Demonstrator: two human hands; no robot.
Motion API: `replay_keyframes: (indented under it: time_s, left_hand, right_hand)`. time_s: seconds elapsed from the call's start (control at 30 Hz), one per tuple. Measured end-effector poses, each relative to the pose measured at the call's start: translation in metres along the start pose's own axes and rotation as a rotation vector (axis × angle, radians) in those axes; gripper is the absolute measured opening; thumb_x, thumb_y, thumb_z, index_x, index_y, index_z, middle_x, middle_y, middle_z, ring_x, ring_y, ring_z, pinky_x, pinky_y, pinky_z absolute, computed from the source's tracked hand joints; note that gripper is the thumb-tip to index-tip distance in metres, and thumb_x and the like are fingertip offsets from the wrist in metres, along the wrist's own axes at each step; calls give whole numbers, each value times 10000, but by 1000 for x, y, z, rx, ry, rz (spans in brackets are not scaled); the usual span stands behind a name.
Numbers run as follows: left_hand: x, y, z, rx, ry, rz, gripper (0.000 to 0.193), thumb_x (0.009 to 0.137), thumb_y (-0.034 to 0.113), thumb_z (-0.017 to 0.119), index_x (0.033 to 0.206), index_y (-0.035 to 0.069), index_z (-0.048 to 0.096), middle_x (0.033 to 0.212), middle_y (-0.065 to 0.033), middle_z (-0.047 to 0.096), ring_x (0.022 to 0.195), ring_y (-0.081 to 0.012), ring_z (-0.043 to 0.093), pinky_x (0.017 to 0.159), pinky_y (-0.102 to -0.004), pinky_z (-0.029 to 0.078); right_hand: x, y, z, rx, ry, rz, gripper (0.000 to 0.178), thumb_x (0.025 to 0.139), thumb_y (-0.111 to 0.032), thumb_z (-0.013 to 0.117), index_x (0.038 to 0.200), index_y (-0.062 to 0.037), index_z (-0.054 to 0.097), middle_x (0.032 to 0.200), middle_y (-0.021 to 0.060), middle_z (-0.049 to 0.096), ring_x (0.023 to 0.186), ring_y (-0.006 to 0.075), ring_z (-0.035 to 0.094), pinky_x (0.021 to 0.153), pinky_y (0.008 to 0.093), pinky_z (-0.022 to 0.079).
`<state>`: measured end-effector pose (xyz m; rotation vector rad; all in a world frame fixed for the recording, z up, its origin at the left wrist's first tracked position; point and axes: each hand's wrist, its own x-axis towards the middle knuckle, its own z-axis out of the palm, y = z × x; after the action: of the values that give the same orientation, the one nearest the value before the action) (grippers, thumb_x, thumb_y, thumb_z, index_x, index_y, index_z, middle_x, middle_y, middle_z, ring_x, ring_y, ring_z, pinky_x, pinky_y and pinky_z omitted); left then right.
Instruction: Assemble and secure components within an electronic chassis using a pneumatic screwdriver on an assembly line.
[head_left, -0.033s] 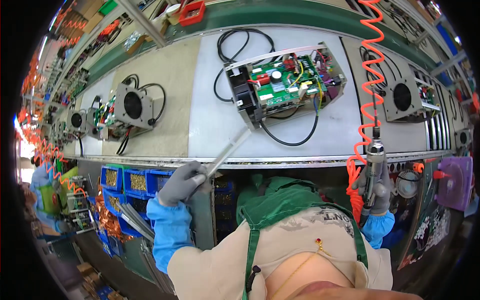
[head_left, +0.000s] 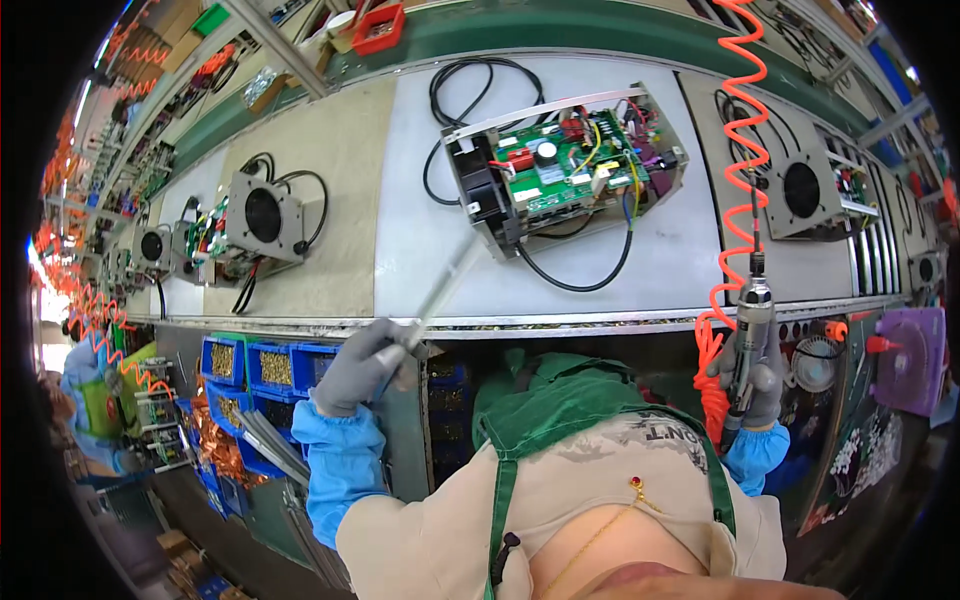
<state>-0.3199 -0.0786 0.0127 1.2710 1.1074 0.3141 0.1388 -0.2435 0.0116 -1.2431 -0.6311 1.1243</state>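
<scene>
My left hand (head_left: 358,368), in a grey glove, is closed around the lower end of a flat metal strip (head_left: 447,287). The strip slants up and right over the bench edge, blurred by motion, its far end by the lower left corner of an open metal chassis (head_left: 480,232). Inside the chassis are a green circuit board (head_left: 570,180), a black fan (head_left: 487,187) and coloured wires. A black cable loops around it. At the right, my gloved right hand (head_left: 764,385) grips a power screwdriver (head_left: 752,320) upright, its long bit pointing away from me.
An orange coiled hose (head_left: 741,130) hangs beside the screwdriver. More fan-fitted chassis stand on the line at left (head_left: 265,215) and right (head_left: 805,190). Blue bins (head_left: 222,360) of small brass-coloured parts sit at lower left. A purple container (head_left: 905,362) stands far right; another person (head_left: 95,385) is far left.
The metal strip's far end has shifted slightly up and left, toward the chassis corner. My left hand has moved a little left. The right hand still holds the screwdriver in nearly the same place.
</scene>
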Motion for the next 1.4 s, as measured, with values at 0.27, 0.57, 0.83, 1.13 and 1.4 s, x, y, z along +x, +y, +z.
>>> replay_keyframes:
  time_s: [0.27, 0.57, 0.83, 1.13, 1.4]
  left_hand:
    - [92, 99, 84, 580, 253, 584, 496, 873, 176, 613, 1342, 132, 457, 922, -138, 641, 772, -235, 638, 639, -334, 494]
    - [164, 135, 137, 1325, 560, 581, 359, 910, 260, 525, 1267, 292, 544, 856, -99, 549, 730, -292, 606, 617, -416, 498]
    - [171, 131, 140, 1223, 484, 659, 311, 896, 228, 559, 1196, 295, 604, 840, -90, 537, 720, -274, 596, 598, -409, 494]
    - [189, 110, 139, 1301, 644, 868, 384, 821, 160, 595, 1195, 245, 611, 806, -40, 565, 754, -241, 582, 610, -371, 500]
    - [183, 115, 135, 1340, 605, 885, 407, 807, 148, 598, 1207, 227, 607, 823, -19, 578, 781, -205, 583, 623, -354, 501]
  right_hand:
    - [-2, -5, -14, 105, -41, -98, 995, 637, -379, 773, 1406, -20, 253, 612, 53, 533, 478, 140, 562, 547, 320, 563]
    - [-11, -2, -26, 174, -5, -50, 1090, 597, -384, 816, 1438, -51, 207, 659, 82, 546, 507, 161, 572, 563, 338, 557]
    - [-5, 0, -31, 147, 8, -25, 1110, 596, -406, 808, 1449, -57, 189, 650, 70, 543, 505, 148, 568, 569, 333, 562]
    - [-1, -1, -11, 60, -25, 29, 1104, 589, -439, 798, 1440, -54, 209, 654, 57, 548, 507, 139, 566, 554, 326, 554]
    - [4, 4, -2, 72, -90, 41, 1139, 580, -461, 822, 1433, -37, 197, 647, 62, 549, 494, 153, 562, 564, 338, 555]
